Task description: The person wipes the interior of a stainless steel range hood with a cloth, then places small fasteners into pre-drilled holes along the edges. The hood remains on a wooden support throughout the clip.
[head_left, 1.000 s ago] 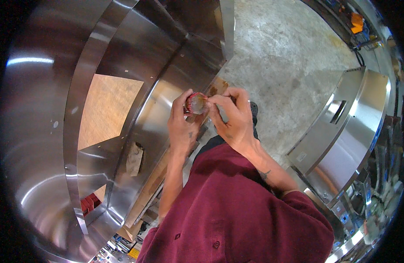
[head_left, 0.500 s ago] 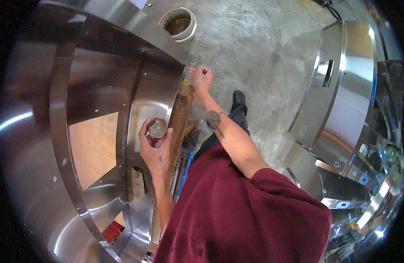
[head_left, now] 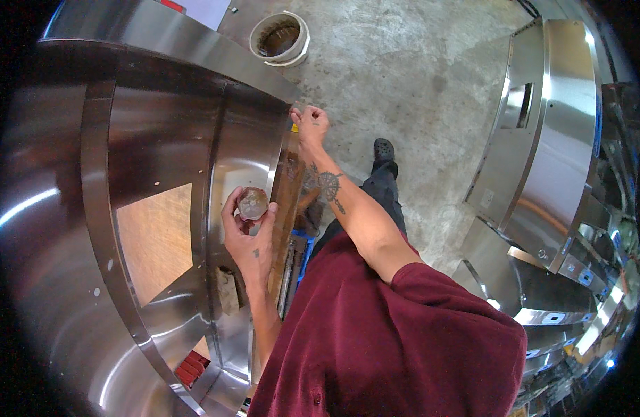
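My left hand [head_left: 259, 244] is wrapped round a small round cup [head_left: 253, 203], greyish and see-through, held upright above the steel. What the cup holds I cannot make out. At the far corner of a large stainless steel housing [head_left: 160, 132], my right hand [head_left: 313, 128] is closed, with thumb and fingers pinched together by the metal edge. Whatever lies between those fingertips is too small to name. A yellow spot shows just below this hand. Under both hands runs the wooden edge of the bench [head_left: 284, 187].
A pale wooden board [head_left: 156, 240] shows through an opening in the housing. Below my left hand lies a worn block [head_left: 228, 290]. A white bucket [head_left: 279, 40] with dark, dirty contents stands on the concrete floor. More steel housings [head_left: 559, 125] stand at the right.
My right hand has moved slightly left, up to the housing's far corner. My left hand keeps the cup in nearly the same place. The view has shifted slightly.
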Demonstrator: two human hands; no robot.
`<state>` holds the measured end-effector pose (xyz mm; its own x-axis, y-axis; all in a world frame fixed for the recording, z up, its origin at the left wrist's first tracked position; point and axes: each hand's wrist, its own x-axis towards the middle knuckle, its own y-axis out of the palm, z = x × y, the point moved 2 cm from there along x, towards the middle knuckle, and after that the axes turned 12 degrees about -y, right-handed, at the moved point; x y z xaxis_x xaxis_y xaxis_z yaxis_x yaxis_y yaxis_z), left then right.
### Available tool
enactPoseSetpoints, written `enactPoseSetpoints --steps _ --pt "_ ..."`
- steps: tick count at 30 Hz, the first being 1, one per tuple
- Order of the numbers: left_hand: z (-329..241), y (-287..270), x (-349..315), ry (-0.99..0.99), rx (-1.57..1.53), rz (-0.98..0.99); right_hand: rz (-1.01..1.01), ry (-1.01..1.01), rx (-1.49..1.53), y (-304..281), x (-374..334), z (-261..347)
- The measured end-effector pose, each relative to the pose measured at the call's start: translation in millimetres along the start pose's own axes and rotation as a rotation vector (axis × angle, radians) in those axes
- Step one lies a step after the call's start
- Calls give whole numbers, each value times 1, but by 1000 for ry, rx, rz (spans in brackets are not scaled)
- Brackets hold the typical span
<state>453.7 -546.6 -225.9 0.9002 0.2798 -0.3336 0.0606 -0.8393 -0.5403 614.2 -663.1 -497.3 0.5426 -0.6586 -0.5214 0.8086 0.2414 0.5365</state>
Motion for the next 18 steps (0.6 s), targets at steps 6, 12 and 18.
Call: enactPoseSetpoints --steps 6,12,18 --pt "1 0 1 -4 7 3 -1 7 -27 -2 2 -2" --pt "2 -1 2 5 7 6 -16 -17 -11 -1 3 -6" --pt "2 0 3 15 2 4 -20 -5 2 0 2 -5"
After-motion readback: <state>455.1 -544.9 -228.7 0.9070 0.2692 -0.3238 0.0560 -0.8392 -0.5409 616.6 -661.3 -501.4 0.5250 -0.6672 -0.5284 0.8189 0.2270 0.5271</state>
